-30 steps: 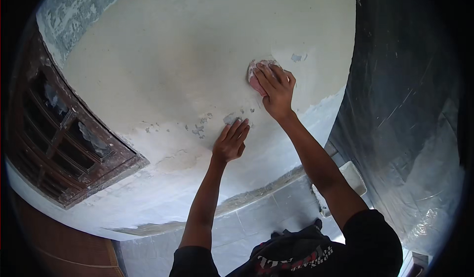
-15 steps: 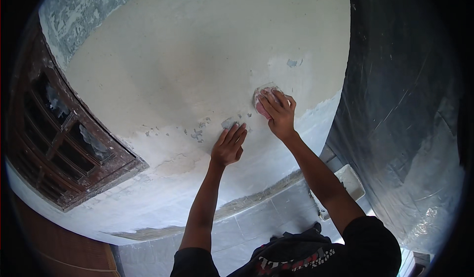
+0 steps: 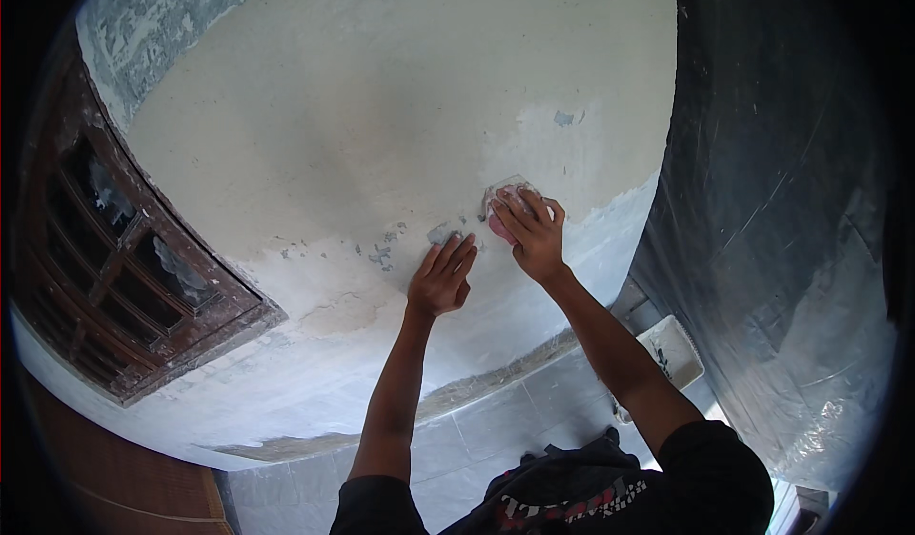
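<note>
Against the pale, patchy wall (image 3: 343,125), my right hand (image 3: 539,240) presses a pink, white-dusted sanding pad (image 3: 501,227), with the fingers spread over its top. A thin pale edge of the pad sticks out beyond the fingertips. To its left, my left hand (image 3: 440,282) rests on the wall with nothing in it, fingers stretched out. Its fingertips touch a grey bare spot (image 3: 439,234) where the coating has come off. More small chipped patches (image 3: 381,255) lie left of that hand. The underside of the pad is hidden.
A brown wooden window frame (image 3: 124,278) with dark panes is at left. Dark plastic sheeting (image 3: 762,211) hangs along the right. On the grey tiled floor (image 3: 486,425), a white rectangular tub (image 3: 682,368) stands beyond my right forearm.
My right hand and the pad have slid slightly down and left along the wall, closer to my left hand. The left hand has barely moved.
</note>
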Motion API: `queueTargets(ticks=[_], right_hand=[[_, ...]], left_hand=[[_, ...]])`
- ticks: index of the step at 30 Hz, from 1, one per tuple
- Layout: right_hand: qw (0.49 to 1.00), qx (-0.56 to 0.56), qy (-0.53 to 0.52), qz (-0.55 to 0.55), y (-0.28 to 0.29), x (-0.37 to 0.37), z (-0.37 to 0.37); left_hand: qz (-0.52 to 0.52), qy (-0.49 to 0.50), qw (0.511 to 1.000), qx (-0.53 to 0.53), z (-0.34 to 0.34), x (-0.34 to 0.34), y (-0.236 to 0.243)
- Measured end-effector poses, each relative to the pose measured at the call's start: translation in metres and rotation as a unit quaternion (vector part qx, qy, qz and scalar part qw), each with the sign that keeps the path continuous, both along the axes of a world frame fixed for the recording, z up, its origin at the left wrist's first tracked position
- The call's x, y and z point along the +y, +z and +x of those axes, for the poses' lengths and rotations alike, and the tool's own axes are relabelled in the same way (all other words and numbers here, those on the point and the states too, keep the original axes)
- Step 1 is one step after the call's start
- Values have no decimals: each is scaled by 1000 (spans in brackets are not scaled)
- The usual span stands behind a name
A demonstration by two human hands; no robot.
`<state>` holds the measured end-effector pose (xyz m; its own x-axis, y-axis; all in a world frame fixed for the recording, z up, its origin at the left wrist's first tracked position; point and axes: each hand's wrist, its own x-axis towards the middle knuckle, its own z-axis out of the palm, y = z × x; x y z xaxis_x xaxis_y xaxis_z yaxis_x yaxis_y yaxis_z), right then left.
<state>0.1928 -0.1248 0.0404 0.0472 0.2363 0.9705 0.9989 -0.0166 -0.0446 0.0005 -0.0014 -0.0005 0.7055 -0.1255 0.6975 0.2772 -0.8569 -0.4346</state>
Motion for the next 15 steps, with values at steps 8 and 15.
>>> queueTargets(ticks=[8,15], right_hand=[[996,-15,-19,84,109,13,23],[991,30,16,-132,-68,-39,39]], left_hand=[[-46,-14,999,4,0,-7,5],[-191,38,979,53,-1,-45,-9]])
